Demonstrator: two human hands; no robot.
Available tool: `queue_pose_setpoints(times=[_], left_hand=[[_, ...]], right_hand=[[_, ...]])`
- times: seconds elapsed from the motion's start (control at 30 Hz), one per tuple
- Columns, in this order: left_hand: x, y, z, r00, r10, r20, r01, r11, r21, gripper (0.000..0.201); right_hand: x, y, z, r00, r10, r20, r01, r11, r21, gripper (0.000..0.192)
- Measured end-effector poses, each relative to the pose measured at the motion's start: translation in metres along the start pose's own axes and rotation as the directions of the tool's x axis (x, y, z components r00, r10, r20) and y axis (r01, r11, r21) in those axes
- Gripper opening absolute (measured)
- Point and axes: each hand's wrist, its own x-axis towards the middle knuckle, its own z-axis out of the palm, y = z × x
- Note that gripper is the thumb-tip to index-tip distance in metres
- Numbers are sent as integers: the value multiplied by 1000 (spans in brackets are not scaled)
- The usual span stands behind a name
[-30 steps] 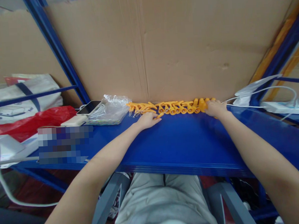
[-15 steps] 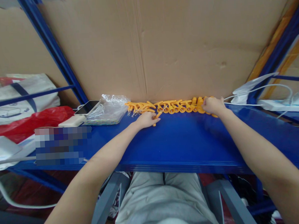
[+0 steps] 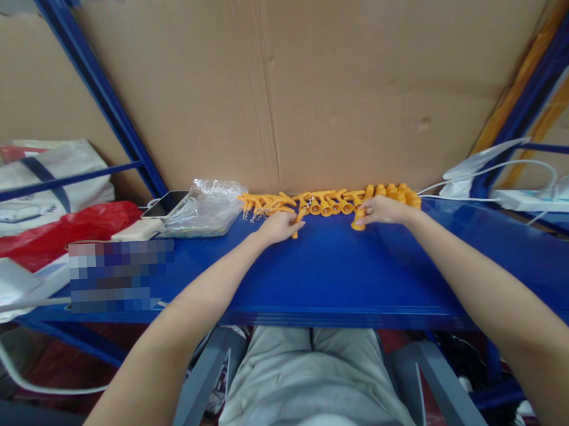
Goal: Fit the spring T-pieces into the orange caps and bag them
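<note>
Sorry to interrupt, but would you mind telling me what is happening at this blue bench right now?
A seated person is handling small orange plastic parts lined up in a row along the back of a blue shelf, against a cardboard sheet. The left hand grips one orange piece near the row's middle. The right hand holds another orange part, just in front of the row. To the left lie a clear plastic bag and a phone.
</note>
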Motion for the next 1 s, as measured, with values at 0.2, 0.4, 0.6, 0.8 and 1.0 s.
queue_pose_setpoints(times=[0.2,0.4,0.6,0.8,1.0], left_hand=[[0,2,0,995,9,-95,-1,997,79,36],[-3,7,-1,989,27,-145,-4,987,160,22],[-4,10,-1,993,-22,-115,43,983,178,24],[-5,11,-1,990,-48,-130,73,979,189,23],[-4,11,0,985,-63,-159,90,981,170,25]], right_hand=[[-1,-24,16,994,-54,100,45,995,94,27],[-12,-62,12,999,-42,-20,29,908,-417,24],[-22,-86,2,991,-132,-17,107,868,-485,29],[-26,-89,-2,994,-111,-21,85,863,-498,28],[-25,-81,1,986,-158,-61,103,847,-522,29]])
